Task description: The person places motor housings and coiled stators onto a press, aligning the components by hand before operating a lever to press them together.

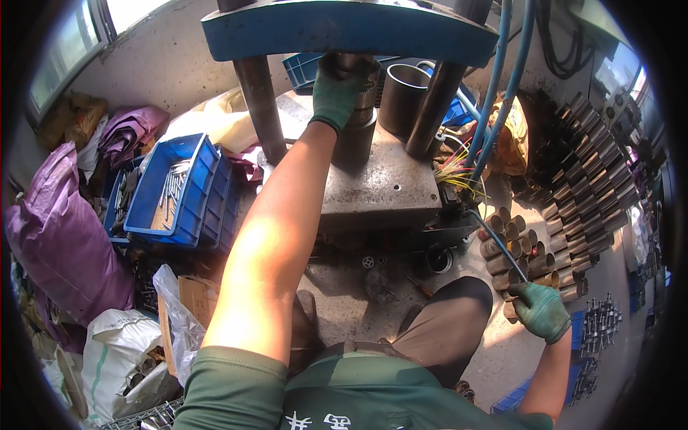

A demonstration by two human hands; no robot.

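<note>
- Far left: purple plastic sacks (61, 236) lie slumped and crinkled beside a blue plastic crate (188, 197) that holds thin grey metal pins; a white woven bag (118, 358) sits lower down.
- Left hand (337, 89), in a green knit glove, reaches up under the blue press head (344, 29). Its fingers are curled around the top of a dark metal cylinder (356, 129) that stands upright on the press plate (380, 190), between the two steel columns.
- Judgement: the piece wants to stand square and centred on the plate, and the fingers must come well clear of the head before anything moves.
- The plate is flat, worn grey steel with rusty stains. Behind the cylinder stands a wide, hollow steel sleeve (405, 93), smooth and open-topped.
- Blue hoses (502, 93) hang down at right of the press, with yellow wires bunched near them.
- Right hand (541, 312), also green-gloved, is low at the person's side, closed loosely on a short metal tube (510, 309) at the edge of a pile of such tubes (512, 244) on the floor; the grip itself is partly hidden.
- Far right: rows of stacked tubes (584, 179), round, hollow, dull brown-grey.
</note>
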